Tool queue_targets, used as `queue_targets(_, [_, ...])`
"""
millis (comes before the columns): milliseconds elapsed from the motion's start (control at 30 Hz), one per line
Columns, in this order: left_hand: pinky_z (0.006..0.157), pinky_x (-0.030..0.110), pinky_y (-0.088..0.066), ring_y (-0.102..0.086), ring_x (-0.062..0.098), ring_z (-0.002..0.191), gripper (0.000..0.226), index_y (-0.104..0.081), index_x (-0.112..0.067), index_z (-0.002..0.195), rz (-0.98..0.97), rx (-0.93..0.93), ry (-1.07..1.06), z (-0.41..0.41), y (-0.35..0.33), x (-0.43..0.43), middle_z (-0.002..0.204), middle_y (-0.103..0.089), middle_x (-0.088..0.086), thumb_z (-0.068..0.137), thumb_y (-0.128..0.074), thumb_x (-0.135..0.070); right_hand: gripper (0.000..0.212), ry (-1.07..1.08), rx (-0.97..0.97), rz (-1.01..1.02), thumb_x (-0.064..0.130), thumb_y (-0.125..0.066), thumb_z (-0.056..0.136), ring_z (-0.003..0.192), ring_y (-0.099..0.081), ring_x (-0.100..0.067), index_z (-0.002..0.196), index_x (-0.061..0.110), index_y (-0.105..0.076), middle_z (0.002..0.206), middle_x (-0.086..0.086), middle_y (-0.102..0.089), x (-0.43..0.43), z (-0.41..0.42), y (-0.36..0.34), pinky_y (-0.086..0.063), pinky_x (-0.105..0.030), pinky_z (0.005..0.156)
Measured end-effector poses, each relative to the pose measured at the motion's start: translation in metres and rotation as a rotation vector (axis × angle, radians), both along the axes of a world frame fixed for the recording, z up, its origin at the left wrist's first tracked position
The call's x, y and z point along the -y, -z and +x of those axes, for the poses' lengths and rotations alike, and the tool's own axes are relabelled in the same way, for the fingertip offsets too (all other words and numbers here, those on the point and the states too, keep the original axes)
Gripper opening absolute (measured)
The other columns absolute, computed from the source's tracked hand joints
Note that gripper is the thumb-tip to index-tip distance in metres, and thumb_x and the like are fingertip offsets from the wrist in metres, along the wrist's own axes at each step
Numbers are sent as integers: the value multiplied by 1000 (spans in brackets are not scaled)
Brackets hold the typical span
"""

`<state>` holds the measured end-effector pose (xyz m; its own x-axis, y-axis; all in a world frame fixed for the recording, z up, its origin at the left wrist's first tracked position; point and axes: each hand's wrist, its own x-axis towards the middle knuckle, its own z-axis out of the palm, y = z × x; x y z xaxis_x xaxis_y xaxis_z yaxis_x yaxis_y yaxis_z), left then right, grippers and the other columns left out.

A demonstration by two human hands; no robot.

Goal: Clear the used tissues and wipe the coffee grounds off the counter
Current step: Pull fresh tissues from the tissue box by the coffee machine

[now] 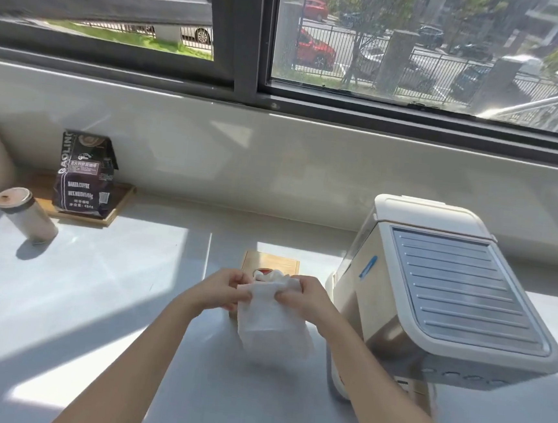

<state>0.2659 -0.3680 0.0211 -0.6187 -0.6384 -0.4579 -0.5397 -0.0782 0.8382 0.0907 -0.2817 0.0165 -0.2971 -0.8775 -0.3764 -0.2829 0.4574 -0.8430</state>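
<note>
Tissue, a fresh white sheet, hangs above the worktop beside the coffee machine, pinched at its top edge by the left hand and right hand, fingers closed on it. Folding it into a firm pad should help gather grounds rather than scatter them.

A white tissue hangs over a pale grey counter streaked with sunlight. A dark purple coffee bag carries white lettering; the cream machine has a ribbed silver top.
</note>
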Motion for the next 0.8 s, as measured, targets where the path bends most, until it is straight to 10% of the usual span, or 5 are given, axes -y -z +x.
queue_targets(300, [64,20,-43,-59,15,71,7,-68,-22,74,-92,-143,-65,-7,13,-7,72,-65,2,74,-61,-20,8,52,-67,-40,13,-59,75,65,-47,-19,66,12,-59,67,-4,-55,-3,0,11,-34,-30,61])
queue_targets(400, [66,22,-52,-67,13,81,26,-66,-14,104,60,-213,-105,0,7,-9,94,-70,7,80,-68,-23,17,63,62,-107,13,-56,80,82,-66,-24,88,15,-70,90,-11,-71,-5,3,2,-51,-35,70])
queue_targets(633, [86,29,-51,-68,17,93,37,-71,-14,97,92,-177,-16,25,-8,-22,97,-72,4,72,-73,-41,18,19,336,-205,7,-57,90,77,-64,-18,106,8,-64,90,-6,-66,-17,11,-33,-49,-25,60])
queue_targets(800, [70,29,-56,-70,19,86,24,-72,-18,95,164,-284,-39,34,-27,-39,93,-74,2,83,-66,-38,23,115,527,-250,13,-59,90,85,-63,-26,111,5,-63,100,-12,-66,-38,22,-47,-48,-32,68])
